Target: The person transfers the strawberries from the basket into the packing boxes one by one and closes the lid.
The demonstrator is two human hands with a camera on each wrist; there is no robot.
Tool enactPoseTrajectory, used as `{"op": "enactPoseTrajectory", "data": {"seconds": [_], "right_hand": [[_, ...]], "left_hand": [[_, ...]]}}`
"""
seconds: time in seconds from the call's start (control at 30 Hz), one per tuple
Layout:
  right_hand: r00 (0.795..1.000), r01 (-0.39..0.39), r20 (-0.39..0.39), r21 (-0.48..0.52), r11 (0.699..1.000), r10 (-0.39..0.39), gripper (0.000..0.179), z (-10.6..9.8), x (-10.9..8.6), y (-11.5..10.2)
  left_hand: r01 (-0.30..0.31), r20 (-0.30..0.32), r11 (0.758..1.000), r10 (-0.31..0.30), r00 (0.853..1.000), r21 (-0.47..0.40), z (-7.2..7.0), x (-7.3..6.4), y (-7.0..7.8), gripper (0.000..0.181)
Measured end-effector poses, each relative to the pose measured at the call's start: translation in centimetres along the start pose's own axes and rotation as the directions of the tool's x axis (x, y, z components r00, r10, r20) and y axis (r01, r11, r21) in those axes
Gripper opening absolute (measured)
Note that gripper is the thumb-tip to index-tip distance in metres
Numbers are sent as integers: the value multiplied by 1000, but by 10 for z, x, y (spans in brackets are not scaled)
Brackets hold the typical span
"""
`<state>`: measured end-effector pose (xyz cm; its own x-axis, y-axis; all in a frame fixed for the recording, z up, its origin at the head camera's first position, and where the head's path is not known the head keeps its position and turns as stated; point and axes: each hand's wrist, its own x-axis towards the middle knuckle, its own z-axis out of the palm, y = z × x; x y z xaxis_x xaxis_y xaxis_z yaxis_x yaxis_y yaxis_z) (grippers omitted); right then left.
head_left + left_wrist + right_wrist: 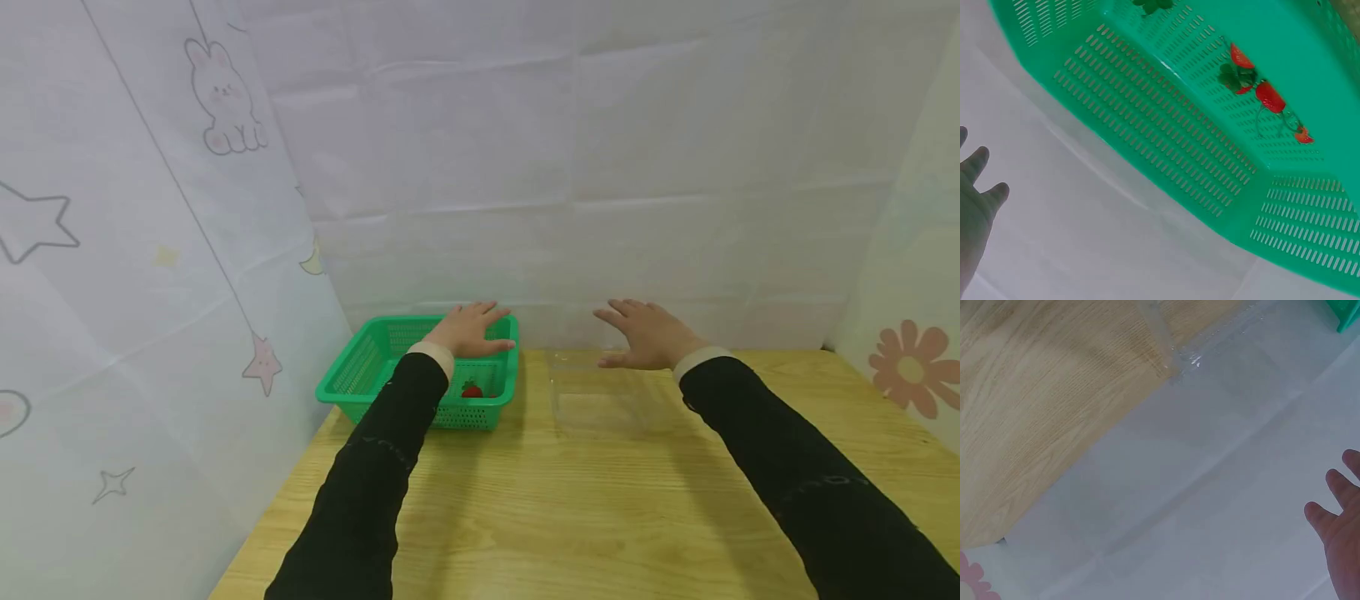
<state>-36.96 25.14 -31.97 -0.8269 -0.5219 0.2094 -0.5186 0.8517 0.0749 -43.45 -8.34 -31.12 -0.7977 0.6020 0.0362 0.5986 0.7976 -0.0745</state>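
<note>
My left hand (468,331) hovers over the right part of a green perforated plastic basket (341,392), its fingers spread and holding nothing. Inside the basket lie several strawberries (1269,97) with green leaves; in the head view one strawberry (472,391) shows below the hand. To the right, my right hand (648,335) is raised above a clear plastic container (600,408), fingers apart and nothing in them. Only a corner of the clear container (1175,365) appears in the right wrist view.
Both basket and container stand on a light wooden table (540,508), towards its back edge. White printed sheeting (600,167) hangs behind the table and along both sides, with a flower print (911,368) at the right.
</note>
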Motion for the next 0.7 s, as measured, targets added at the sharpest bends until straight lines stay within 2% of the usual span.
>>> {"op": "enactPoseTrajectory", "data": {"seconds": [0.17,0.37,0.57,0.7], "right_hand": [[999,29,-16,19,999,-28,91,-4,-5,0],[996,53,-69,24,998,-51,92,-10,-17,0],[996,15,-92,82,996,-8,85,-14,-35,1],[996,-40,-68,157,987,51,81,-11,-45,0]], "left_hand": [[-40,-38,998,39,999,-50,0,-5,-5,74],[-64,-51,994,60,997,-91,-1,-20,-10,72],[-68,-47,991,62,997,-119,-3,-36,-12,71],[-51,-22,987,48,999,-153,1,-46,-13,71]]}}
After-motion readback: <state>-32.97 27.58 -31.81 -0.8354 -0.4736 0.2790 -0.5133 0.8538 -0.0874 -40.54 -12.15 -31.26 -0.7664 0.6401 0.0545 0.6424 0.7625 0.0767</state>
